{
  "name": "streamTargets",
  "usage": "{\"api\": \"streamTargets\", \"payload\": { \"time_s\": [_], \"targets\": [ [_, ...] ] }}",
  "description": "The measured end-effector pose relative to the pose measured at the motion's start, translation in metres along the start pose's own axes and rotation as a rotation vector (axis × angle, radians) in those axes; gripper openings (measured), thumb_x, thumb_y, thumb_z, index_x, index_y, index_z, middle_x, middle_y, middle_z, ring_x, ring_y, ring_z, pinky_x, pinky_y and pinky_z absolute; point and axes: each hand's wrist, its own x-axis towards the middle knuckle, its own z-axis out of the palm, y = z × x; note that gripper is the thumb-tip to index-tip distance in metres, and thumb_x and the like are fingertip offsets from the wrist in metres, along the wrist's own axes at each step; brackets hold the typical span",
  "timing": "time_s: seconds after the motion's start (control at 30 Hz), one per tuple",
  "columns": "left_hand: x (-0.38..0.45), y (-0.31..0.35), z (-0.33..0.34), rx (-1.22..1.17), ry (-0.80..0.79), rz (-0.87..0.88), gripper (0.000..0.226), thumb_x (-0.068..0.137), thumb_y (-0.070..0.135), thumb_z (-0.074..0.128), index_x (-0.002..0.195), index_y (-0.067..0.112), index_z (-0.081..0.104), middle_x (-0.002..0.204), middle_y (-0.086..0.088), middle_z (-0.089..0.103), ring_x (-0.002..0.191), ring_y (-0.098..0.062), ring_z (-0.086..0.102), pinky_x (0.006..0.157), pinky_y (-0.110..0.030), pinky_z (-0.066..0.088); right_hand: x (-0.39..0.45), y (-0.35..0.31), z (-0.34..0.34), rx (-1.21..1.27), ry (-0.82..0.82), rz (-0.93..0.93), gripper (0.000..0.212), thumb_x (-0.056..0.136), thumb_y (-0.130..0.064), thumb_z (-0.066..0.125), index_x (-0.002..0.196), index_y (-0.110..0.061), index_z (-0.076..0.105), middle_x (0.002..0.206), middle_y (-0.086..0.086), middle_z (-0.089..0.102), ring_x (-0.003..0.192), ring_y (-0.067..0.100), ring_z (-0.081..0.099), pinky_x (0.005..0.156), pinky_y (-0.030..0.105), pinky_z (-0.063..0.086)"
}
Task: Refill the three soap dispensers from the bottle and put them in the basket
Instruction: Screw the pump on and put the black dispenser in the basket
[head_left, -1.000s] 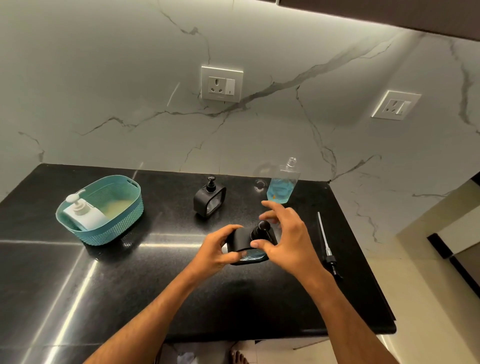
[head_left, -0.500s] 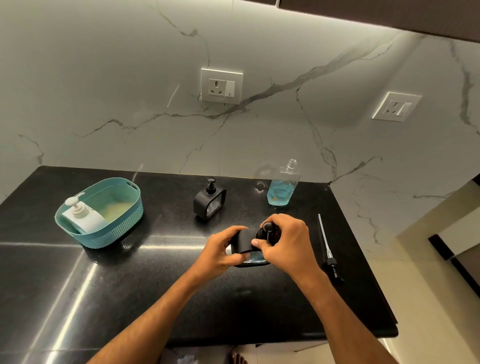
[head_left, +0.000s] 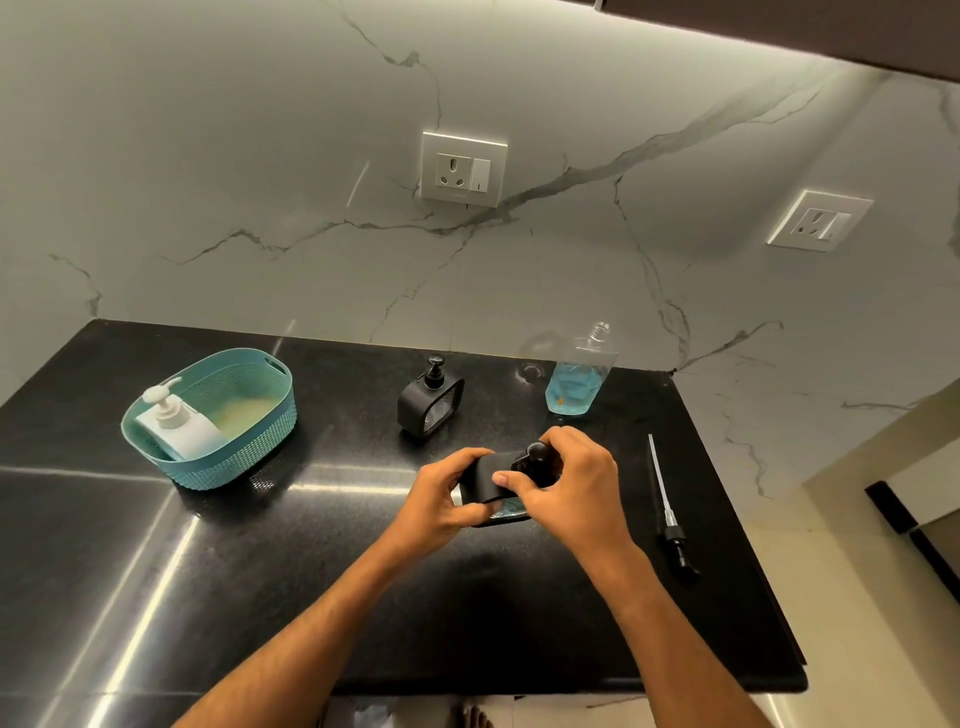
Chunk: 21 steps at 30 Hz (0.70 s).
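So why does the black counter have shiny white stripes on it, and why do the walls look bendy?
In the head view, the polished counter mirrors a light strip overhead, making bright streaks of glare; the wide-angle lens bends straight lines near the edges, so the wall socket looks tilted; both hands look sharp, not blurred.
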Motion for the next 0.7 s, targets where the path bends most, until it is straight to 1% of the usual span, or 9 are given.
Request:
{"api": "streamTargets", "payload": {
  "time_s": [0.1,0.17,0.27,0.37,0.43,0.53,0.6,0.67,0.7],
  "targets": [
    [0.0,0.0,-0.005,-0.006,0.006,-0.008,0.047,0.083,0.011,0.086,0.126,0.02,0.067,0.117,-0.003,0.073,0.112,-0.029,0.069,0.1,-0.052,0.056,0.005,0.005,-0.004,0.146,-0.134,-0.024,0.044,0.071,-0.035,0.091,0.108,-0.02,0.073,0.099,-0.011,0.064,0.091,0.006,0.063,0.076,0.021,0.055],
    [0.001,0.002,-0.007,0.002,0.0,-0.001,0.048,0.083,0.017,0.085,0.126,0.026,0.067,0.118,0.0,0.072,0.114,-0.028,0.069,0.1,-0.048,0.057,0.007,0.005,-0.002,0.156,-0.086,-0.034,0.037,0.068,-0.028,0.093,0.099,-0.018,0.076,0.091,-0.01,0.065,0.084,0.006,0.063,0.07,0.017,0.051],
    [0.003,0.003,-0.007,0.004,0.005,-0.003,0.048,0.083,0.018,0.084,0.126,0.027,0.067,0.118,0.001,0.073,0.114,-0.028,0.069,0.101,-0.047,0.057,0.009,0.0,0.004,0.127,0.028,-0.013,0.029,0.063,-0.026,0.094,0.085,-0.018,0.076,0.08,-0.012,0.064,0.072,0.004,0.061,0.062,0.014,0.049],
    [0.006,0.003,-0.01,0.006,0.027,-0.012,0.049,0.081,0.015,0.084,0.126,0.027,0.067,0.118,0.003,0.073,0.114,-0.026,0.069,0.101,-0.049,0.057,0.012,-0.006,0.011,0.108,0.085,-0.005,0.027,0.063,-0.029,0.094,0.079,-0.019,0.074,0.075,-0.013,0.062,0.065,0.003,0.058,0.057,0.015,0.048],
    [0.008,0.004,-0.015,0.0,0.038,-0.01,0.049,0.081,0.016,0.084,0.125,0.027,0.068,0.118,0.003,0.073,0.114,-0.026,0.07,0.101,-0.05,0.057,0.016,-0.009,0.014,0.122,0.08,-0.003,0.029,0.064,-0.031,0.094,0.08,-0.02,0.074,0.077,-0.013,0.062,0.066,0.003,0.059,0.058,0.016,0.049],
    [0.009,0.005,-0.026,-0.006,0.055,0.0,0.049,0.082,0.019,0.084,0.126,0.029,0.067,0.12,0.002,0.073,0.115,-0.027,0.069,0.1,-0.048,0.058,0.027,-0.008,0.014,0.183,-0.053,-0.045,0.04,0.067,-0.044,0.09,0.095,-0.022,0.073,0.092,-0.012,0.064,0.087,0.005,0.061,0.073,0.018,0.052],
    [0.008,0.005,-0.035,-0.026,0.068,-0.008,0.048,0.083,0.018,0.085,0.127,0.025,0.067,0.121,-0.001,0.073,0.116,-0.028,0.07,0.101,-0.051,0.058,0.035,-0.003,0.011,0.189,-0.208,-0.091,0.061,0.065,-0.055,0.086,0.116,-0.025,0.069,0.112,-0.012,0.062,0.109,0.007,0.056,0.091,0.018,0.048],
    [0.007,0.006,-0.046,-0.046,0.075,-0.028,0.049,0.083,0.017,0.085,0.128,0.022,0.067,0.122,-0.003,0.072,0.118,-0.029,0.069,0.103,-0.052,0.057,0.042,0.003,0.009,0.205,-0.359,-0.142,0.076,0.065,-0.046,0.09,0.132,-0.025,0.062,0.126,-0.014,0.059,0.122,0.006,0.052,0.102,0.023,0.046],
    [0.006,0.008,-0.052,-0.046,0.075,-0.036,0.048,0.083,0.017,0.085,0.128,0.024,0.067,0.121,-0.003,0.072,0.117,-0.028,0.069,0.103,-0.053,0.057,0.045,0.006,0.01,0.229,-0.416,-0.158,0.077,0.066,-0.036,0.092,0.135,-0.024,0.061,0.127,-0.015,0.06,0.122,0.006,0.054,0.103,0.026,0.049]
  ]
}}
